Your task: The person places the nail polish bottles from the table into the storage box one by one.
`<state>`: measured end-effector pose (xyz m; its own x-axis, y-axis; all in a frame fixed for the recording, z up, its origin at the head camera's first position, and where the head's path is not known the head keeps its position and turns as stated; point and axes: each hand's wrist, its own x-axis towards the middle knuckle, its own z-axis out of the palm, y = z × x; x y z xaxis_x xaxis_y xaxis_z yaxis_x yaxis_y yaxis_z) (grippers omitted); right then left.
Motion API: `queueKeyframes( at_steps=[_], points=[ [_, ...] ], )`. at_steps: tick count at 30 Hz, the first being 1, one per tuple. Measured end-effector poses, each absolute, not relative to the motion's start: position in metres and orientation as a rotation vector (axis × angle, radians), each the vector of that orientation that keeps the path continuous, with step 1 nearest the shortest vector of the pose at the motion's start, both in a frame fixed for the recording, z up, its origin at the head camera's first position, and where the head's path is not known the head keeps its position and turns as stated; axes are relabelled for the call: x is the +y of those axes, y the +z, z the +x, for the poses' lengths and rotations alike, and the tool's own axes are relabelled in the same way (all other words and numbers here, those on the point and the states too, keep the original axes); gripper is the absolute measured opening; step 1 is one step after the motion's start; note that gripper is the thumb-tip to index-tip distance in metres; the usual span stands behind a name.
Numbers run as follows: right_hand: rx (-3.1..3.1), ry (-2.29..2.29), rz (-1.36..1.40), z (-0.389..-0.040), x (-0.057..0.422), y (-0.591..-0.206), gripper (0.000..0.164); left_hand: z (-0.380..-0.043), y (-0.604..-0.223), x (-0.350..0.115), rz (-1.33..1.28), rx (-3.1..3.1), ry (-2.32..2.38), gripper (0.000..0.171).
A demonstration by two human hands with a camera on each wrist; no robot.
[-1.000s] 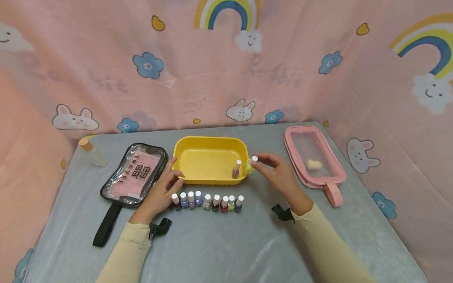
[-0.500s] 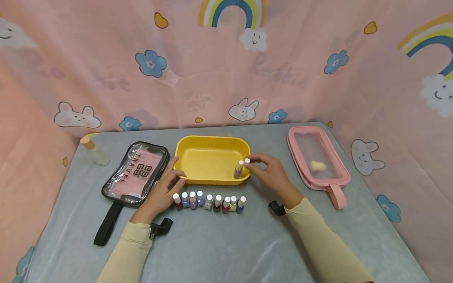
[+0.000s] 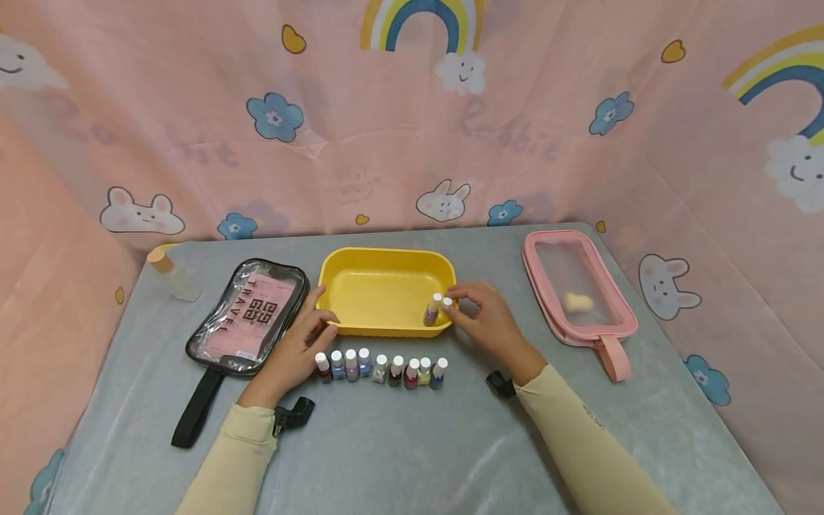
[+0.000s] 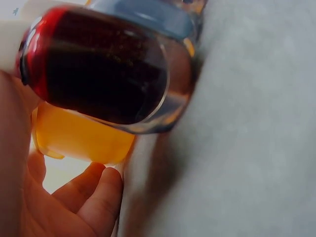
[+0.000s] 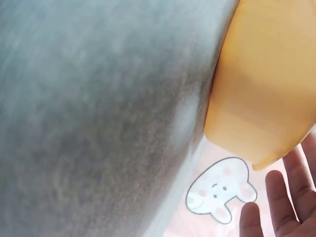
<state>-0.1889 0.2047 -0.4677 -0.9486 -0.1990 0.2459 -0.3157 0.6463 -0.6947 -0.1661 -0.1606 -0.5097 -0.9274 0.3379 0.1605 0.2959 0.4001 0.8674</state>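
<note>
A yellow tray (image 3: 373, 327) sits on the grey cloth, with a lilac nail polish bottle (image 3: 432, 310) upright at its right end. Beside that bottle, my right hand (image 3: 492, 325) pinches the white cap of another nail polish bottle (image 3: 447, 302) inside the tray; its body is mostly hidden. My left hand (image 3: 292, 350) rests at the tray's left end, relaxed fingers touching the rim. A row of nail polish bottles (image 3: 380, 369) with white caps stands in front of the tray. In the left wrist view, a dark red nail polish bottle (image 4: 108, 64) looms close.
A clear black-edged pouch (image 3: 247, 315) lies left of the tray, partly under the left forearm's line. Behind it stands a glass bottle with a wooden cap (image 3: 174, 275). A pink zip pouch (image 3: 579, 286) lies at right. A patterned pink curtain (image 3: 360, 143) hangs behind the table.
My right hand has carried the pinched nail polish bottle left over the tray's right rim and lowered it beside the lilac one. My left hand has stayed at the tray.
</note>
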Motion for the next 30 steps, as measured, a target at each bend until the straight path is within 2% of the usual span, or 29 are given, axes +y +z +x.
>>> queueKeyframes(
  at_steps=[19, 26, 30],
  points=[
    [-2.735, 1.23, 0.393, -0.183, 0.207, -0.464, 0.021, -0.166, -0.508, -0.161, 0.585, 2.592, 1.58, 0.016],
    [-2.643, 1.293, 0.472, -0.161, 0.204, -0.451, 0.024, -0.166, -0.509, -0.161, 0.582, 2.593, 1.572, 0.016],
    [-2.564, 1.378, 0.626, -0.138, 0.2, -0.452, 0.035, -0.166, -0.509, -0.161, 0.585, 2.6, 1.57, 0.017]
  ],
)
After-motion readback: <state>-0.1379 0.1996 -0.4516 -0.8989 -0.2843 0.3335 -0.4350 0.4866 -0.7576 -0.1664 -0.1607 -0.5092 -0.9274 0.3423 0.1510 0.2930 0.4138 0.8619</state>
